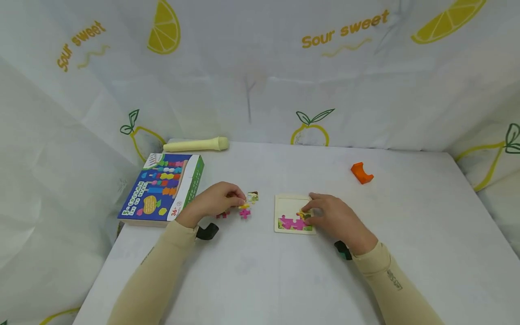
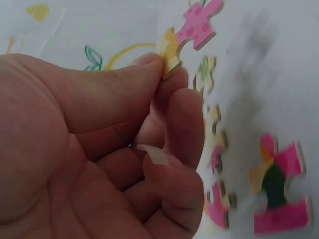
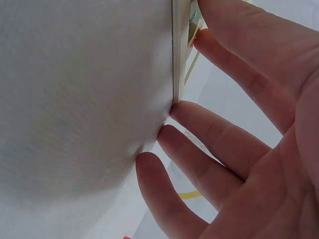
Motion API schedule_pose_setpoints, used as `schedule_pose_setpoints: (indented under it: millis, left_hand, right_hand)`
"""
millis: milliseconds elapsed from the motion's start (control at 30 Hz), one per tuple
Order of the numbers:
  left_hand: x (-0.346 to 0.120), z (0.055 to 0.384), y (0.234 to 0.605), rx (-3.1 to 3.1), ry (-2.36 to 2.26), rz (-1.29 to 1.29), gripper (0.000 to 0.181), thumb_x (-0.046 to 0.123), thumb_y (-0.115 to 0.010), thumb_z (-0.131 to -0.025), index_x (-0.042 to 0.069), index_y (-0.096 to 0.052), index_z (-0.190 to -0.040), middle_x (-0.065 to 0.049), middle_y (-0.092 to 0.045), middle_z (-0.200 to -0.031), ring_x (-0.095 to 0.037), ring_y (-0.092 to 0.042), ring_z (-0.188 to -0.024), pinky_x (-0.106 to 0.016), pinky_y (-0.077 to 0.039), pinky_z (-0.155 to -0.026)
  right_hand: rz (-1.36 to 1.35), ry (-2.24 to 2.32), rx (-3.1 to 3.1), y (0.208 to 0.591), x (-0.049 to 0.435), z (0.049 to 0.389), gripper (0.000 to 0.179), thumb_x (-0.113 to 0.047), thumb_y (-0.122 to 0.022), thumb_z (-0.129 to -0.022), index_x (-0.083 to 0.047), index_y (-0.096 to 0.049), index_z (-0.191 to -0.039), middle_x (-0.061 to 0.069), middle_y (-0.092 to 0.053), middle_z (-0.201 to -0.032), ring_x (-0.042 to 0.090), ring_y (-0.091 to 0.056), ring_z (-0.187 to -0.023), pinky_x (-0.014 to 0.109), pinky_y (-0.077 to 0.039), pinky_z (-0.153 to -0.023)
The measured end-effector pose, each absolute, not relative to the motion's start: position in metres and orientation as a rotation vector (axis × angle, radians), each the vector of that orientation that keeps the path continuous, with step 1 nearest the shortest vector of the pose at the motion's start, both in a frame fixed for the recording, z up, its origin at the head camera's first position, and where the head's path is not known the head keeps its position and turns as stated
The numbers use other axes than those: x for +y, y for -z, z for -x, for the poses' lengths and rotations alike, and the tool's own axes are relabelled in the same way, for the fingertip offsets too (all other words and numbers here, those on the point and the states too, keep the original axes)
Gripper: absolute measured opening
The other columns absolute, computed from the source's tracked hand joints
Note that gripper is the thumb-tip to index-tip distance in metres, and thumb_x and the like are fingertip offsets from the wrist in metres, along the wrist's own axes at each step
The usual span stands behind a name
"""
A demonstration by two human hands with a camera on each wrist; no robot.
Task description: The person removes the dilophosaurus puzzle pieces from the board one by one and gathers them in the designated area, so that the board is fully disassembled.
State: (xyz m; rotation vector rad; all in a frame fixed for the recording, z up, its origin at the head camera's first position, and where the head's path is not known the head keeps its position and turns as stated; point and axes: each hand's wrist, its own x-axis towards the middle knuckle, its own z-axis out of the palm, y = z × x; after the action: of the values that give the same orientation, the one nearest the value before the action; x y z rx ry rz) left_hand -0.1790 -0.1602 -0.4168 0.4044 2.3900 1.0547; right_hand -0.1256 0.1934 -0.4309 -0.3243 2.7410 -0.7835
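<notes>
My left hand (image 1: 219,198) pinches a yellow and pink jigsaw piece (image 2: 197,25) between thumb and index finger, with the other fingers curled in below. Under it lie several loose jigsaw pieces (image 1: 253,196), among them a pink, green and yellow one (image 2: 279,189). To the right, a small wooden puzzle tray (image 1: 284,203) has pink and green pieces (image 1: 293,224) along its near side. My right hand (image 1: 335,216) is at the tray's right edge, thumb and index finger over a yellow and green piece (image 1: 302,215). Its other fingertips (image 3: 149,162) touch the white tabletop beside the tray.
A blue puzzle box (image 1: 162,185) lies left of my left hand. Behind it is a pale yellow toy microphone (image 1: 197,144). An orange curved block (image 1: 361,173) sits at the back right. White printed cloth (image 1: 260,81) hangs behind the table.
</notes>
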Motion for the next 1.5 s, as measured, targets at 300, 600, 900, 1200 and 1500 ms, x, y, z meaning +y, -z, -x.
schedule_pose_setpoints:
  millis: [300,600,900,1200,1500]
  left_hand:
    - [-0.173,0.178,0.419,2.383,-1.011,-0.423,0.014,0.018,-0.067,-0.108,0.007,-0.077,-0.105,-0.009,-0.069,-0.089,-0.018,-0.057,-0.074,-0.031,-0.048,-0.065]
    - [-0.169,0.180,0.419,2.421,-0.921,-0.456,0.013,0.020,-0.071,-0.106,0.010,-0.078,-0.102,-0.003,-0.067,-0.082,-0.016,-0.056,-0.069,-0.031,-0.047,-0.065]
    - [-0.168,0.180,0.419,2.429,-0.931,-0.432,0.011,0.019,-0.072,-0.105,0.009,-0.077,-0.102,-0.006,-0.069,-0.085,-0.016,-0.056,-0.067,-0.030,-0.047,-0.062]
    - [-0.163,0.179,0.412,2.481,-0.920,-0.423,0.010,0.017,-0.071,-0.104,0.010,-0.075,-0.110,-0.008,-0.071,-0.092,-0.017,-0.059,-0.069,-0.030,-0.051,-0.064]
    - [-0.107,0.179,0.411,2.529,-0.833,-0.572,0.008,0.024,-0.073,-0.104,0.017,-0.076,-0.107,0.002,-0.071,-0.098,-0.016,-0.061,-0.084,-0.030,-0.052,-0.076]
  right_hand:
    - [0.369,0.774,2.770,0.436,0.195,0.122,0.026,-0.023,-0.085,-0.094,-0.020,-0.082,-0.119,0.020,-0.056,-0.161,0.046,-0.048,-0.151,0.066,-0.040,-0.122]
    - [0.387,0.727,2.788,0.434,0.195,0.125,0.028,-0.026,-0.086,-0.093,-0.023,-0.081,-0.121,0.018,-0.057,-0.160,0.044,-0.049,-0.151,0.065,-0.041,-0.120]
    - [0.392,0.724,2.751,0.433,0.198,0.128,0.061,-0.031,-0.087,-0.093,-0.018,-0.065,-0.148,0.016,-0.055,-0.162,0.042,-0.048,-0.152,0.064,-0.040,-0.123]
    - [0.398,0.660,2.780,0.433,0.202,0.134,0.077,-0.032,-0.087,-0.092,-0.005,-0.055,-0.156,0.021,-0.049,-0.166,0.045,-0.045,-0.155,0.064,-0.038,-0.124]
    - [0.350,0.670,2.738,0.435,0.201,0.135,0.083,-0.034,-0.089,-0.090,-0.002,-0.053,-0.157,0.021,-0.043,-0.170,0.045,-0.039,-0.158,0.064,-0.036,-0.126]
